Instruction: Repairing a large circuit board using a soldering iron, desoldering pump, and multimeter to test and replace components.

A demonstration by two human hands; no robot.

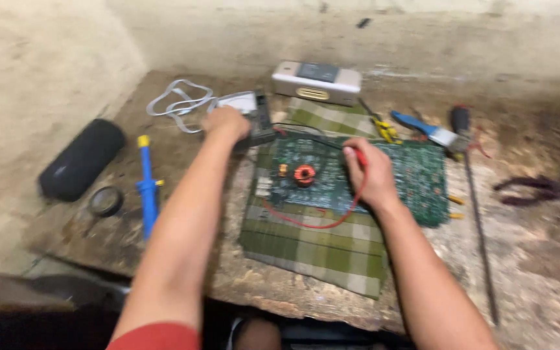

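1. My right hand (369,174) sits on the green circuit board (358,175), its grip clenched around a red test probe (360,155) with the tip aimed down at the board's middle.
2. The probe's red lead (322,221) loops off the near edge of the board and runs back toward its left end, close to the copper coil (304,174).
3. My left hand (227,123) is stretched out past the far-left corner of the board, resting on the meter (251,113) there. The picture is blurred, so I cannot tell whether that grip is clenched on it or just lying flat.
4. To probe well, I judge I should keep the right wrist planted on the board, hold the probe steep, and touch one solder point only, without bridging neighbours.
5. Both forearms reach forward from the near edge of the desk (533,259), left arm nearly straight, right elbow bent and angled inward.
6. The board lies on a checked green cloth (319,253); a blue desoldering pump (146,185) lies well left of it, and pliers (533,190) well right.
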